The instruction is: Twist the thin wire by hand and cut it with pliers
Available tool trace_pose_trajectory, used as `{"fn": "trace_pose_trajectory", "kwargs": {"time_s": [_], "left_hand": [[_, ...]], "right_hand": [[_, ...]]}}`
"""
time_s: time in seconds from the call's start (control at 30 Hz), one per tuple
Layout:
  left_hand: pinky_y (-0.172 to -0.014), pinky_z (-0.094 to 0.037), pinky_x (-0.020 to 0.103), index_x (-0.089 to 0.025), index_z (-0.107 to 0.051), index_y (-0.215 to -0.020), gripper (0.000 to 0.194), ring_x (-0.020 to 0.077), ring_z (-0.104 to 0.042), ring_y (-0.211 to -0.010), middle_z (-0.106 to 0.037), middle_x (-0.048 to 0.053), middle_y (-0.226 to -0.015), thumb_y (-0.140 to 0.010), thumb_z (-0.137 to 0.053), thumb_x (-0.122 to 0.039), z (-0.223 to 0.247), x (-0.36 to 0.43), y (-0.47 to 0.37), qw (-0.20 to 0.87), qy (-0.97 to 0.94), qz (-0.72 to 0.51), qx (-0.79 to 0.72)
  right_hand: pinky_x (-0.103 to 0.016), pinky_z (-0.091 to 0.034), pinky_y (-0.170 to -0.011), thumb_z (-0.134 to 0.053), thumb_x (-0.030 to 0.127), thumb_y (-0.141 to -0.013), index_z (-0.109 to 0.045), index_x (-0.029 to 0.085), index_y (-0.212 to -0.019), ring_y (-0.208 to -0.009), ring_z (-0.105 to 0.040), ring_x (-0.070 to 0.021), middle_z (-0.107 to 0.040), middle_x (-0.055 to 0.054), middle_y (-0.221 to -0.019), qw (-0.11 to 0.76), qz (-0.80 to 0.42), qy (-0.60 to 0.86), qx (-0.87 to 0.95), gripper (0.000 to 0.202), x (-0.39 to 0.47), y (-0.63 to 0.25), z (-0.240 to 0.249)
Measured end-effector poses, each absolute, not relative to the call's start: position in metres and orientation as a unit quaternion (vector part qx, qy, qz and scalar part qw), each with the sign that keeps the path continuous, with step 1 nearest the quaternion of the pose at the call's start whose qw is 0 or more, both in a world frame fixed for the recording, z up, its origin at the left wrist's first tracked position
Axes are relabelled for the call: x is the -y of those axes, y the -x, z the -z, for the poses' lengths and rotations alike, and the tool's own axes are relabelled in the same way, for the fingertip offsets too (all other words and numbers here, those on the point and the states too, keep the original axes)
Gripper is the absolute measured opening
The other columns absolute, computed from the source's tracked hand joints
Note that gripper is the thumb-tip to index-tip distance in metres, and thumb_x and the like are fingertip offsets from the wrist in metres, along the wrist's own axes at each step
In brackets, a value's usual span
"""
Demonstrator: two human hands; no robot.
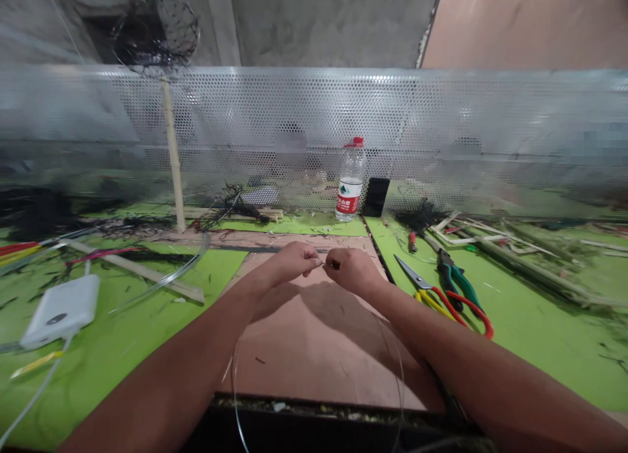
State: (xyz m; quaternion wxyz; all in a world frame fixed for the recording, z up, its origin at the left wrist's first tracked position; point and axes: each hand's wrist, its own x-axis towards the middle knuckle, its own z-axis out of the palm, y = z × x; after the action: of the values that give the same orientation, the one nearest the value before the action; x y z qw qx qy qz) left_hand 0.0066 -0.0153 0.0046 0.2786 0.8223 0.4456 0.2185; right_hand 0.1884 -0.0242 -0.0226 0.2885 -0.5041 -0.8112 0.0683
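Note:
My left hand [295, 259] and my right hand [354, 268] meet over the pale brown board [314, 348], fingertips nearly touching. Both are closed in a pinch on a thin clear line [234, 387], which looks like plastic cord or wire. The line hangs in a wide loop below my wrists and past the board's front edge. Only a tiny light bit shows between the fingertips; the rest of the grip is hidden. To the right of my right hand lie scissors [444, 299] with red and yellow handles, and pliers [454, 280] with green and black grips.
A water bottle [349, 188] and a dark phone [376, 197] stand at the back by a perforated metal screen [294, 106]. At left are a white power bank [61, 309], a wooden strip [147, 273] and an upright stick [173, 159]. Green stalks [530, 263] lie at right.

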Motion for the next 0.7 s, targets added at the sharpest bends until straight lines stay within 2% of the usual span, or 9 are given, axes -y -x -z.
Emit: {"fn": "trace_pose_trajectory", "kwargs": {"time_s": [0.1, 0.17, 0.27, 0.37, 0.53, 0.7], "left_hand": [[-0.046, -0.022, 0.023, -0.017, -0.044, -0.055, 0.026, 0.0081, -0.031, -0.045, -0.037, -0.004, -0.05, -0.074, -0.048, -0.035, -0.002, 0.01, -0.002, 0.28, -0.821, -0.233, -0.439], [-0.047, -0.023, 0.023, -0.016, -0.045, -0.054, 0.029, 0.008, -0.032, -0.046, -0.039, -0.003, -0.051, -0.074, -0.049, -0.037, -0.002, 0.008, 0.0, 0.274, -0.825, -0.238, -0.433], [-0.049, -0.024, 0.022, -0.016, -0.047, -0.055, 0.028, 0.0085, -0.035, -0.048, -0.04, -0.003, -0.052, -0.074, -0.05, -0.036, -0.004, 0.007, 0.001, 0.258, -0.829, -0.253, -0.428], [-0.049, -0.025, 0.022, -0.016, -0.047, -0.056, 0.026, 0.0084, -0.035, -0.048, -0.041, -0.003, -0.053, -0.074, -0.05, -0.034, -0.007, 0.009, 0.0, 0.25, -0.826, -0.274, -0.425], [-0.046, -0.021, 0.021, -0.016, -0.042, -0.054, 0.025, 0.0072, -0.032, -0.046, -0.035, -0.005, -0.05, -0.072, -0.05, -0.03, -0.007, 0.012, -0.002, 0.247, -0.825, -0.28, -0.425], [-0.046, -0.023, 0.021, -0.015, -0.048, -0.055, 0.027, 0.0073, -0.035, -0.047, -0.042, -0.003, -0.052, -0.075, -0.049, -0.035, -0.005, 0.008, -0.002, 0.248, -0.825, -0.278, -0.424]], "right_hand": [[-0.023, -0.038, -0.05, -0.055, 0.045, -0.078, -0.054, 0.018, -0.068, -0.05, -0.052, -0.012, -0.055, 0.0, -0.056, 0.38, -0.335, 0.468, 0.724, 0.029, 0.017, -0.194, 0.02], [-0.024, -0.042, -0.047, -0.05, 0.05, -0.081, -0.052, 0.017, -0.067, -0.045, -0.053, -0.0123, -0.053, 0.0, -0.052, 0.405, -0.468, 0.471, 0.628, 0.036, 0.012, -0.2, 0.018], [-0.028, -0.045, -0.045, -0.043, 0.053, -0.084, -0.054, 0.014, -0.066, -0.043, -0.055, -0.0151, -0.057, -0.004, -0.052, 0.313, -0.593, 0.512, 0.537, 0.045, 0.009, -0.207, 0.017], [-0.028, -0.048, -0.049, -0.036, 0.05, -0.088, -0.059, 0.011, -0.074, -0.049, -0.06, -0.0165, -0.063, -0.009, -0.059, 0.221, -0.697, 0.461, 0.503, 0.048, 0.009, -0.21, 0.019], [-0.028, -0.051, -0.061, -0.037, 0.038, -0.092, -0.06, 0.009, -0.093, -0.068, -0.066, -0.0177, -0.068, -0.011, -0.074, 0.253, -0.768, 0.328, 0.489, 0.037, 0.014, -0.206, 0.021], [-0.026, -0.052, -0.064, -0.053, 0.022, -0.085, -0.061, 0.01, -0.089, -0.069, -0.067, -0.0156, -0.069, -0.009, -0.077, 0.36, -0.73, 0.316, 0.488, 0.015, 0.016, -0.202, 0.021]]}}
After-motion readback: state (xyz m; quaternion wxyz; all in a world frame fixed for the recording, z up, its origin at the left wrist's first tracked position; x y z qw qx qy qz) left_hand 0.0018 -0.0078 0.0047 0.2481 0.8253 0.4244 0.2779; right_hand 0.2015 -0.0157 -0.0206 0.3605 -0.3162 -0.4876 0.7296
